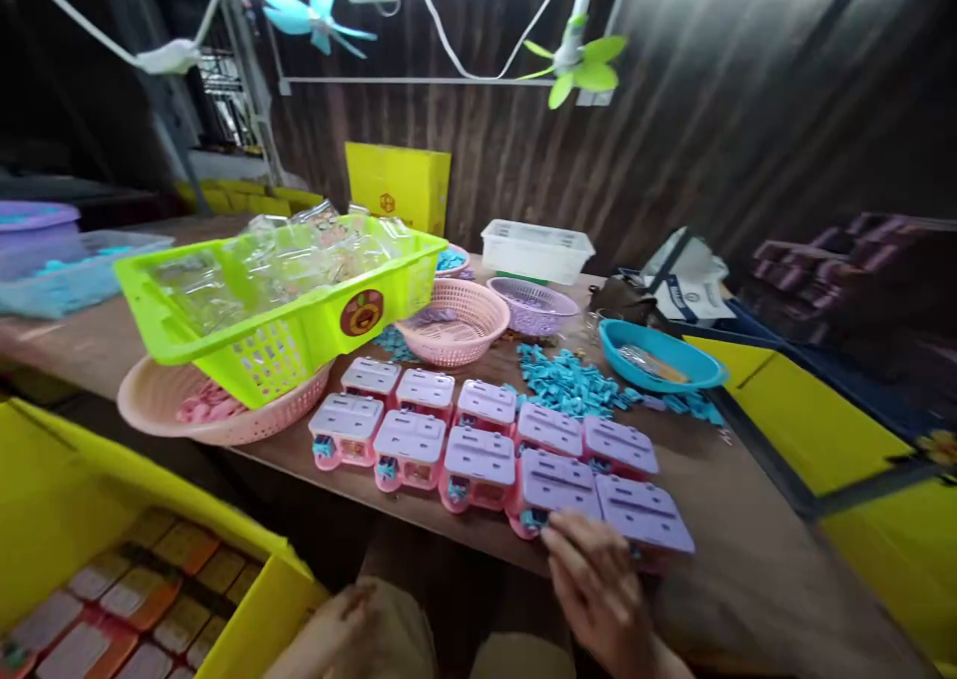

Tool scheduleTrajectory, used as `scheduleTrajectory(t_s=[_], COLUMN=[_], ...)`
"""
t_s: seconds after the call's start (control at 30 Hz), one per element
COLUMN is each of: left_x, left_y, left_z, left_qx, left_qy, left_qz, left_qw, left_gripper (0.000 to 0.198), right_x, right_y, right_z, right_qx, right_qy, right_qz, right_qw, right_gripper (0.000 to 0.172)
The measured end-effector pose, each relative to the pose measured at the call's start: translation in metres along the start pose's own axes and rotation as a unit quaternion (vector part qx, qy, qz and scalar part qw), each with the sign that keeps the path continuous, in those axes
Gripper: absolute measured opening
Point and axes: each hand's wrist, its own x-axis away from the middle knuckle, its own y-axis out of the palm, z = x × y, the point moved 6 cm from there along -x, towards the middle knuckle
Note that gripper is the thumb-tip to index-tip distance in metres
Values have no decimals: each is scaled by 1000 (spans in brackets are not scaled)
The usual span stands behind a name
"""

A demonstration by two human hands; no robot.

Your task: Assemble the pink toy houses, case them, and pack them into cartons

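Head view, from the left: a yellow carton point(288, 581) stands at your near left, with the pink basket point(246, 426) on the table point(748, 519) beyond it and the green basket point(321, 345) of clear plastic resting over that. Your left hand point(342, 621) is low, by your lap; it is blurred, and you cannot tell from here whether it holds anything. Right of it, along the near edge of the table, the lilac-topped cases point(478, 455) sit in two rows of five, close together, most with a turquoise piece showing at the near left corner. Behind the rows on the right lies the loose pile of turquoise pieces point(572, 385). Your right hand point(594, 574) is at the near row, fingers bent, fingertips at the front corner of the fourth case point(559, 485); whether they pinch its turquoise piece or merely touch it, you cannot tell. To handle that corner well, work with fingertips only, keep pressure light and level, and avoid nudging the neighbouring cases out of line. Bringing your left hand up to steady the case would probably help. Farther right, the blue bowl point(703, 368) stands well apart from your fingers.
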Motion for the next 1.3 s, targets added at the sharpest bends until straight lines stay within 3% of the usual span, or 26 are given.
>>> scheduleTrajectory(t_s=[0.07,0.13,0.23,0.27,0.33,0.43,0.53,0.83,0.93,1.03,1.1,1.17,1.23,1.3], left_x=[-13,-18,-35,-46,-77,-120,-138,-133,-128,-123,-118,-105,-77,-30], left_y=[-9,-25,-47,-47,-41,-21,-9,-9,-10,-6,-1,-2,-20,-55], left_z=[46,113,208,231,254,249,233,231,235,241,248,262,283,306], left_qx=[3,-18,-139,-210,-328,-417,-432,-427,-430,-422,-409,-381,-309,-183], left_qy=[74,203,348,366,341,284,277,268,245,235,260,302,368,453], left_qz=[-80,-88,44,90,139,95,73,116,110,114,115,128,186,288], left_qw=[994,975,926,902,870,858,855,856,862,868,867,864,857,824], left_gripper=[36,40,42,46,60,68,70,67,69,71,73,73,62,42], right_x=[-7,-18,-32,-35,-37,-33,-29,-33,-31,-27,-26,-26,-24,-18], right_y=[-18,-24,-9,-1,16,35,42,46,46,42,26,-6,-52,-106], right_z=[32,64,99,106,113,112,110,105,106,116,124,131,135,134], right_qx=[78,120,125,119,99,66,63,82,59,9,-21,-46,-72,-90], right_qy=[99,170,225,237,263,300,326,384,381,370,353,336,337,357], right_qz=[4,-23,-111,-143,-207,-267,-264,-250,-238,-178,-100,-6,79,159], right_qw=[992,978,960,954,937,913,906,885,891,912,930,941,935,916], right_gripper=[36,36,43,46,50,49,48,47,48,45,42,41,40,36])
